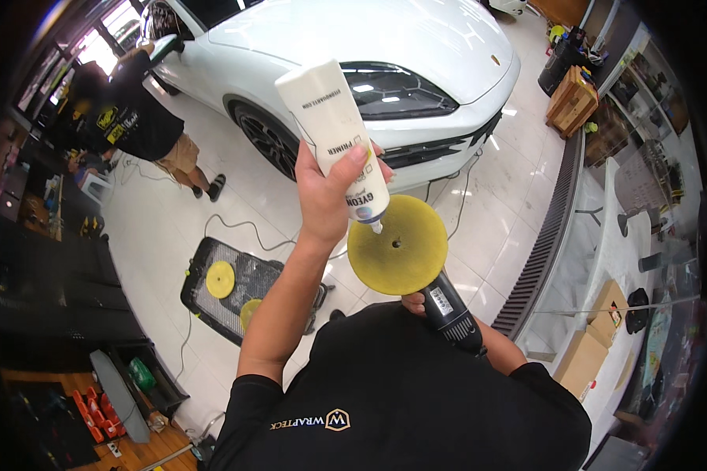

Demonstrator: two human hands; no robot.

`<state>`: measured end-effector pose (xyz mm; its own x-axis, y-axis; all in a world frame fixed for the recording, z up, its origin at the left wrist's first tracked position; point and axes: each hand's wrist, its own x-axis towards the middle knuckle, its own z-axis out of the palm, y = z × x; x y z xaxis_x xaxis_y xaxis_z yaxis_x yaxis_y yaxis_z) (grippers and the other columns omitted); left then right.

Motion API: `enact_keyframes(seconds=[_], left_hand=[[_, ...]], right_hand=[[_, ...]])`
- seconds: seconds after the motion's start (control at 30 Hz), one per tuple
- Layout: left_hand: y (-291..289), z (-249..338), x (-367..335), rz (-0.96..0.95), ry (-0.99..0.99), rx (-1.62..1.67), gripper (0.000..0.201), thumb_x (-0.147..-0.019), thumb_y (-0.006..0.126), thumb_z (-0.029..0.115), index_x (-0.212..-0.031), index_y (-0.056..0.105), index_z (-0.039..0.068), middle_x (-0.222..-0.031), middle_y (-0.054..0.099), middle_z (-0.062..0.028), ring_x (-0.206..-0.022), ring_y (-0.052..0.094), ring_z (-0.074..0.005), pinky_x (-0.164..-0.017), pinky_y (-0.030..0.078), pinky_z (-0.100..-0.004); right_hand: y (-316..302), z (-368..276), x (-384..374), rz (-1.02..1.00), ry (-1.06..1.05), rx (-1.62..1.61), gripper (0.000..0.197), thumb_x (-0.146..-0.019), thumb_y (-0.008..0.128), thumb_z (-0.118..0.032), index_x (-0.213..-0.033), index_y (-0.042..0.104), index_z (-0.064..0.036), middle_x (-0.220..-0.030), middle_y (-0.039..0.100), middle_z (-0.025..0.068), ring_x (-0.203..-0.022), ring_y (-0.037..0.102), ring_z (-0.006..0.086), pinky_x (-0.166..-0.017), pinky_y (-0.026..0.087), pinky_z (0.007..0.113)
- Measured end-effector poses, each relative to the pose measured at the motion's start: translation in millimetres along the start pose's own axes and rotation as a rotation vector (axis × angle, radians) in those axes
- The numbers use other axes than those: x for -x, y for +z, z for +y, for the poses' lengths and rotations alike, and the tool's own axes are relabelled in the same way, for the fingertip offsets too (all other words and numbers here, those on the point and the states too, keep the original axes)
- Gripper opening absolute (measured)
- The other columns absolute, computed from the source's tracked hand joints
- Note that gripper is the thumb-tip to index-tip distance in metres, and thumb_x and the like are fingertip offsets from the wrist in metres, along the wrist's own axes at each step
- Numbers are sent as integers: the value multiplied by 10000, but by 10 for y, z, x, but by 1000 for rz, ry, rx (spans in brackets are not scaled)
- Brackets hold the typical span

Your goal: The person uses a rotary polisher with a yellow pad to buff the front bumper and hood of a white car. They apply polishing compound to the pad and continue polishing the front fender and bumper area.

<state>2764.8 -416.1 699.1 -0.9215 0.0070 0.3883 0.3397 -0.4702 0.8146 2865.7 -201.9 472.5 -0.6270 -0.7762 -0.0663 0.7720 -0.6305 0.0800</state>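
My left hand (331,188) is wrapped round a white squeeze bottle (322,98), which is tipped upside down. The bottle's clear nozzle (377,227) points at the face of a yellow round foam pad (416,259), at its upper left part; whether it touches cannot be told. The pad is fitted on a black polisher (456,318) and faces up toward me, its middle darkened. Below the pad, my right hand (415,304) grips the polisher, with most of the fingers hidden behind the tool and pad.
A white car (416,47) stands just ahead. Left of me, a black rolling cart (204,306) carries yellow pads (221,279). Cables (251,231) cross the tiled floor. Another person (141,118) works by the car's side at far left. A white counter (605,259) with cardboard boxes (585,361) lines the right.
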Motion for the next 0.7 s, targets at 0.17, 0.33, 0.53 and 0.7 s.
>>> enact_keyframes(seconds=[0.17,0.33,0.53,0.7], left_hand=[[248,-269,-126,-9,-15,24,324,-992,631,238,-1156,530,-23,-951,681,-159,-739,749,-253,-629,643,-372],[434,-479,-234,52,-21,25,313,-1003,631,245,-1141,517,-11,-936,675,-158,-727,747,-239,-613,648,-370],[396,-486,-360,65,8,34,331,-1020,595,300,-1121,522,-7,-919,677,-167,-722,748,-238,-638,658,-384],[331,-486,-373,57,9,57,312,-1028,594,277,-1131,527,-10,-921,676,-168,-725,751,-241,-637,660,-383]], right_hand=[[-50,-168,10,-144,25,-3,953,-910,404,-881,-1278,606,-26,-816,610,230,-670,639,316,-532,561,431],[-92,-289,-8,-175,36,-56,951,-905,429,-872,-1287,607,-19,-881,616,258,-716,645,332,-562,569,454],[-125,-344,-18,-219,51,-47,938,-904,502,-835,-1335,578,-6,-944,626,282,-753,650,345,-586,590,479],[-160,-328,-55,-253,69,-67,923,-908,517,-821,-1347,571,-11,-962,627,291,-765,657,355,-593,597,493]])
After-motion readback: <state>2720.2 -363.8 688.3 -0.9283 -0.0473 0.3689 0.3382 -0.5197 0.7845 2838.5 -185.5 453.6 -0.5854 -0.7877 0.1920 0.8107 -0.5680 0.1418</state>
